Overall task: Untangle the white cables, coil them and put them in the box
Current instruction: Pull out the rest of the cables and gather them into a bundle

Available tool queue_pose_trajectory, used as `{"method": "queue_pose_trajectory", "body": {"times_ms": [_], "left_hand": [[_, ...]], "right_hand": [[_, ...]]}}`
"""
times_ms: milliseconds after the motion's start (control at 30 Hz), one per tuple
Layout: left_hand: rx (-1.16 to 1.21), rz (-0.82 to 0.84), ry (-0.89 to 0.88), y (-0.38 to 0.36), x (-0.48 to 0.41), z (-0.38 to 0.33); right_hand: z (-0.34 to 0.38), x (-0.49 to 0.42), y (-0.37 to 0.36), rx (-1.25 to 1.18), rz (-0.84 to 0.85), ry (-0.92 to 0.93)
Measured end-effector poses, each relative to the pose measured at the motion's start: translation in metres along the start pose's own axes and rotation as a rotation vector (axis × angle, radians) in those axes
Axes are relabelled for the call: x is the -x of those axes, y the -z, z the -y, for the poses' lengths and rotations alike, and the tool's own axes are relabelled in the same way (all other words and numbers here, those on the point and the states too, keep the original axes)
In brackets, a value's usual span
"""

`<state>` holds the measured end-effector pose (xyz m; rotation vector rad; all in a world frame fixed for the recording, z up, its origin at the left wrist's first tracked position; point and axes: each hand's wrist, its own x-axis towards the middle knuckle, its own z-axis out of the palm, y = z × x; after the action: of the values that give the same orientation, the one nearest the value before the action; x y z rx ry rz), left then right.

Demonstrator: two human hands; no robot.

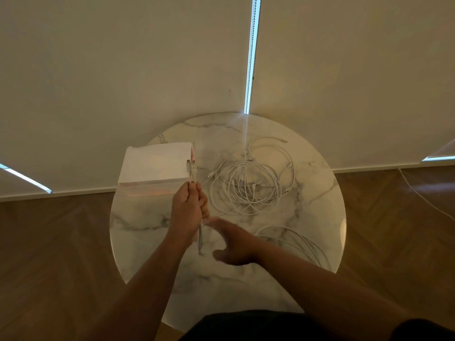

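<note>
My left hand (188, 207) grips a folded white cable (192, 172) above the table; its two plug ends stick up past my fist in front of the white box (152, 166), and the rest of it hangs down below my fist. My right hand (230, 239) is just right of that hanging part, fingers relaxed, its fingertips close to the cable below my left fist. A tangled heap of white cables (248, 183) lies on the marble table right of the box. Another white cable (300, 244) loops near the table's right front edge.
The round marble table (152, 242) stands on a wooden floor against pale window blinds. The box sits at the table's back left, close to the edge. A thin cord (428, 200) runs across the floor at the right. My dark clothing fills the bottom edge.
</note>
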<state>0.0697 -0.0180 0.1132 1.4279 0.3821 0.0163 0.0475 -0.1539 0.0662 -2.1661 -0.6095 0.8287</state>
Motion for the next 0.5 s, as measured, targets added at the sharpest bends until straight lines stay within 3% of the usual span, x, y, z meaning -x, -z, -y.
{"method": "queue_pose_trajectory", "body": {"times_ms": [200,300,400,500], "left_hand": [[0.201,-0.093,0.049,0.009,-0.005,-0.006],[0.236,-0.148,0.062,0.018,-0.01,-0.002],[0.264,-0.234,0.086,0.028,-0.018,0.001],[0.31,-0.32,0.099,0.04,-0.027,0.004]], "right_hand": [[0.009,-0.017,-0.022,-0.368,-0.049,0.084],[0.001,-0.01,-0.02,-0.494,0.0,-0.006],[-0.013,0.0,-0.012,-0.408,0.025,-0.079],[-0.03,0.009,0.002,-0.139,0.058,-0.127]]}}
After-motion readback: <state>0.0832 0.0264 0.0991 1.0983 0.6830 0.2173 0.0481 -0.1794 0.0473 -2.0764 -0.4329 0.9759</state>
